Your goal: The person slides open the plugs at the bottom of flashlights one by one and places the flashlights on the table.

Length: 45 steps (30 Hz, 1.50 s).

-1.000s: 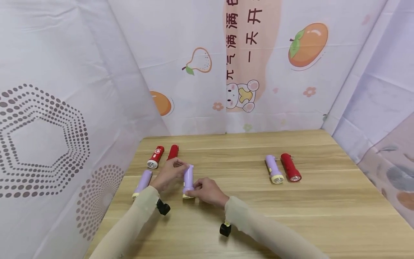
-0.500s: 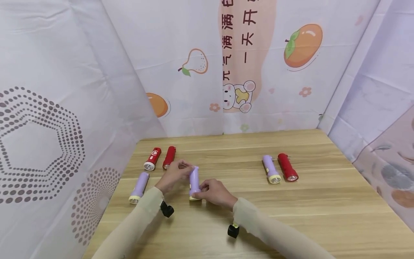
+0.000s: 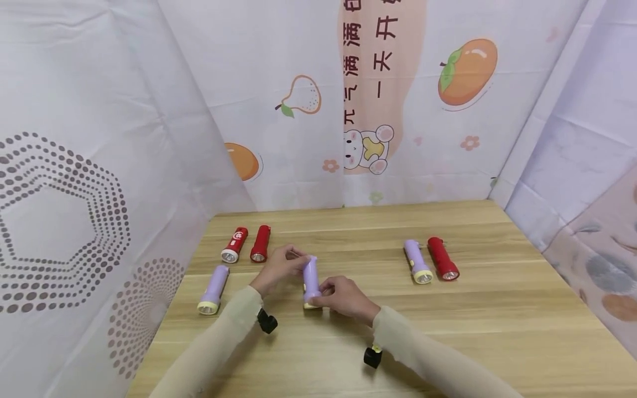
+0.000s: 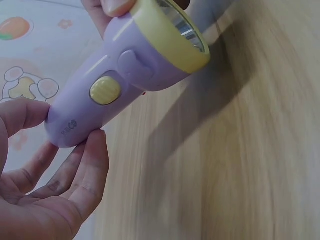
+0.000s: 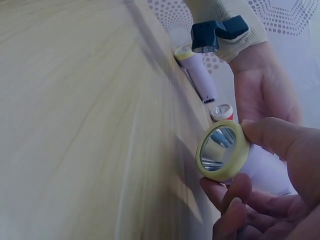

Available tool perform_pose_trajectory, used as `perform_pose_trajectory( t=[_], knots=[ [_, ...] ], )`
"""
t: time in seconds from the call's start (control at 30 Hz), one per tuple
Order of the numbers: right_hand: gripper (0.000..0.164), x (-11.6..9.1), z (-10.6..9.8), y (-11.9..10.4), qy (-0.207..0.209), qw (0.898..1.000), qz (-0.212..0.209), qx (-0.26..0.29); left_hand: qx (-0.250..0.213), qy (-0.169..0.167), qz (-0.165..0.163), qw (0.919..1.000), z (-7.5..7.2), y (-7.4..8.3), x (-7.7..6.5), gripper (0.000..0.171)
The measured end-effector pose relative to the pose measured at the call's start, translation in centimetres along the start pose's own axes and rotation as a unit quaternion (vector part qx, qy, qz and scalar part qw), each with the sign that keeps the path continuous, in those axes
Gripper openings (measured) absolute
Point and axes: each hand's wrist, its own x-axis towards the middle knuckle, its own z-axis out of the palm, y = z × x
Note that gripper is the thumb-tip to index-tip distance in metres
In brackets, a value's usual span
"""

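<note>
lilac in the barrel and pale yellow at the flared rim, a cylindrical flashlight (image 3: pixel 311 273) is held between both hands, off the wood-grained tabletop (image 3: pixel 323 359), on which its shadow is cast. within the rim, a silvery, bowl-shaped reflector (image 5: pixel 217 148) is enclosed.

the rear end of the barrel is pinched by the left hand (image 3: pixel 283 268), with the thumb set on one side and the fingertips pressed on the other. the rim end is gripped by the right hand (image 3: pixel 345 298), with the thumb laid against the rim and the fingers curled beneath.

the barrel is smooth and slightly glossy; an oval, ribbed yellow switch (image 4: pixel 105 90) is set into it, and a dark mark is printed near the tail, too small to be read.

to the left, a second lilac flashlight (image 3: pixel 215 286), a red flashlight with a white rim (image 3: pixel 238 239) and a plain red flashlight (image 3: pixel 261 243) are laid out. to the right, a third lilac flashlight (image 3: pixel 414 254) and a stout red flashlight (image 3: pixel 440 254) are placed side by side. behind, wrinkled white cloth (image 3: pixel 269 44) is printed with orange fruit.
</note>
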Motion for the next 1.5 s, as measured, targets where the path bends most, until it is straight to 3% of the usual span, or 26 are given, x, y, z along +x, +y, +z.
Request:
perform_pose_trajectory(
  t=[0.3, 0.6, 0.93, 1.13, 1.5],
  knots=[
    [0.043, -0.9, -1.7, 1.4, -0.001, 1.000, -0.001, -0.002, -0.022, -0.018, 0.011, 0.9995, 2.1, -0.2, 0.7, 0.038],
    [0.045, -1.4, -2.6, 1.6, 0.004, 1.000, 0.009, -0.006, -0.005, -0.015, 0.019, 0.9997, 3.1, 0.7, 0.8, 0.039],
    [0.044, -2.0, -3.5, 2.3, 0.007, 1.000, 0.016, -0.009, 0.004, -0.020, 0.004, 0.9998, 4.5, 0.9, 1.1, 0.035],
    [0.045, -2.4, -3.8, 2.5, 0.013, 1.000, 0.016, -0.002, 0.008, -0.018, 0.022, 0.9996, 5.3, 1.3, 1.2, 0.036],
    [0.046, -2.9, -4.4, 3.1, 0.018, 1.000, 0.026, 0.000, -0.013, -0.028, 0.028, 0.9991, 6.2, 1.2, 1.5, 0.033]
  ],
)
